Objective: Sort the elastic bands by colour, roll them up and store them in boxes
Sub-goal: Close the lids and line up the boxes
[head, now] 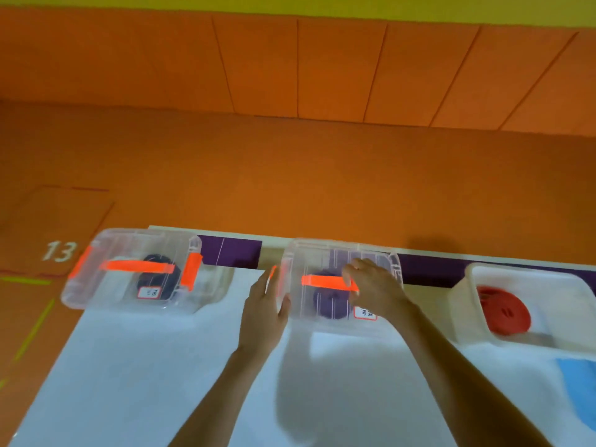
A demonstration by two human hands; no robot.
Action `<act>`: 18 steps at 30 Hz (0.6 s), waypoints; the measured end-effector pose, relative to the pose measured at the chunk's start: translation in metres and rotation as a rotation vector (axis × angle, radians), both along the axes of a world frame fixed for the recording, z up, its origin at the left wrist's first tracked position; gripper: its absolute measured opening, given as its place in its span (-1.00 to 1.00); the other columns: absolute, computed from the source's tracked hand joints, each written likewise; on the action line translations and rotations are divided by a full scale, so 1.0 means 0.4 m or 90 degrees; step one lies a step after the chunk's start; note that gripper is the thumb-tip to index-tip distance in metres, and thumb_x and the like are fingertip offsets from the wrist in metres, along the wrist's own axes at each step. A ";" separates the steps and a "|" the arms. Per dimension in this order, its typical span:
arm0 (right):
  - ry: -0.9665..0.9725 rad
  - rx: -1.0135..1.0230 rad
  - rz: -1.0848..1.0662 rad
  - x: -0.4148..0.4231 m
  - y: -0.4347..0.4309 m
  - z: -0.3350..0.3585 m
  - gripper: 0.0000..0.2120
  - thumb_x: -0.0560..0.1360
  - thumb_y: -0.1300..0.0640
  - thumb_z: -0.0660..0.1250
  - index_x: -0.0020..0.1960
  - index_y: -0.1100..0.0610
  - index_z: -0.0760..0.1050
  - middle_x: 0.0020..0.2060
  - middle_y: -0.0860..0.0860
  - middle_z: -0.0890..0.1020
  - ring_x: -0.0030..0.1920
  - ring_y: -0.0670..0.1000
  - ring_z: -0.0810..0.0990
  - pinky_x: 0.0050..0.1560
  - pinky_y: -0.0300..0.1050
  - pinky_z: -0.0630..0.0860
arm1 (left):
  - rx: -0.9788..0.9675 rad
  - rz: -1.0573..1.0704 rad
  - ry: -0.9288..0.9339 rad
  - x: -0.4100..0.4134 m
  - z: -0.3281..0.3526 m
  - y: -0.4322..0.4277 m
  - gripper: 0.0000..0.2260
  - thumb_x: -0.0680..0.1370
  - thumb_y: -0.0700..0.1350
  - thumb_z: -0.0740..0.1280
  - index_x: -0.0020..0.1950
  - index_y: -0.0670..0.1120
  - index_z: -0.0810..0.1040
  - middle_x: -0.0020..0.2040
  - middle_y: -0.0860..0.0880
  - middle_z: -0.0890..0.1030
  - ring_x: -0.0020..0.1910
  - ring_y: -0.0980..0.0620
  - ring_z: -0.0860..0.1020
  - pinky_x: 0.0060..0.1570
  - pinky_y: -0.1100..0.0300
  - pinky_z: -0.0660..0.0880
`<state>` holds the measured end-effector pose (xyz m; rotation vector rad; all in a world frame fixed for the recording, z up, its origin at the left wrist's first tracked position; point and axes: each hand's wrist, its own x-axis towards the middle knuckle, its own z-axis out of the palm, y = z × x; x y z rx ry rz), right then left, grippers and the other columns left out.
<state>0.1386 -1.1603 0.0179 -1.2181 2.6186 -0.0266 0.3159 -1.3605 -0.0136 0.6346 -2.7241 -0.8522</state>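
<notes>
Clear plastic is what the middle box (342,253) is made of; in the head view it is seen closed with a lid at the far edge of a white table (154,366), and a rolled purple band (329,301) is seen through its lid. The left hand (267,304) is laid against the left side of this box, its fingers held straight beside an orange side clasp (273,275) and nothing gripped in it. The right hand (374,285) is placed on top of the lid, with its fingers curled over the right end of the orange handle (322,281). To the left, well apart from the middle box, a second clear lidded box (106,246) with orange fittings is set partly over the table's left edge, and a rolled black band (158,280) is held inside it. To the right, an open white box (529,275) without a lid is seen, and a rolled red band (503,312) is lying in it. A purple strip (232,253) is laid along the far edge of the table behind the boxes. Something blue (580,391) is cut off at the near right edge and cannot be made out. Beyond the table, an orange floor (290,175) is marked with the number 13 (59,251) at the left
</notes>
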 end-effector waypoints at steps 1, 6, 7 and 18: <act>-0.007 0.003 0.016 -0.002 -0.008 -0.013 -0.73 0.50 0.09 0.44 0.17 0.01 0.50 0.16 -0.02 0.55 0.21 0.04 0.53 0.11 -0.06 0.51 | 0.026 0.011 -0.032 -0.019 -0.010 -0.001 -0.43 0.70 -0.07 0.31 0.69 -0.05 0.22 0.61 -0.10 0.39 0.58 -0.12 0.36 0.45 -0.05 0.44; -0.022 -0.103 0.010 0.001 0.012 -0.062 -0.80 0.53 0.14 0.42 0.14 0.08 0.59 0.14 0.02 0.61 0.21 0.11 0.58 0.23 0.02 0.51 | 0.138 0.074 -0.148 -0.071 -0.079 -0.011 -0.47 0.77 0.09 0.09 0.72 -0.01 0.09 0.70 -0.07 0.21 0.66 -0.15 0.21 0.54 -0.14 0.31; 0.029 -0.164 -0.004 0.006 0.026 -0.077 -0.85 0.53 0.20 0.43 0.10 0.11 0.61 0.09 0.04 0.64 0.16 0.16 0.63 0.18 0.06 0.56 | 0.177 0.093 -0.157 -0.074 -0.091 -0.012 -0.47 0.76 0.13 0.04 0.73 0.04 0.09 0.71 -0.06 0.19 0.67 -0.15 0.18 0.56 -0.17 0.27; -0.410 -0.654 -0.801 0.033 0.103 -0.167 -0.48 0.57 -0.38 0.30 0.13 0.07 0.63 -0.01 0.07 0.67 0.00 0.10 0.66 -0.03 -0.12 0.61 | 0.583 0.236 -0.016 -0.082 -0.129 0.014 -0.39 0.70 0.13 0.25 0.71 0.20 0.06 0.71 0.04 0.16 0.68 -0.06 0.17 0.64 -0.17 0.16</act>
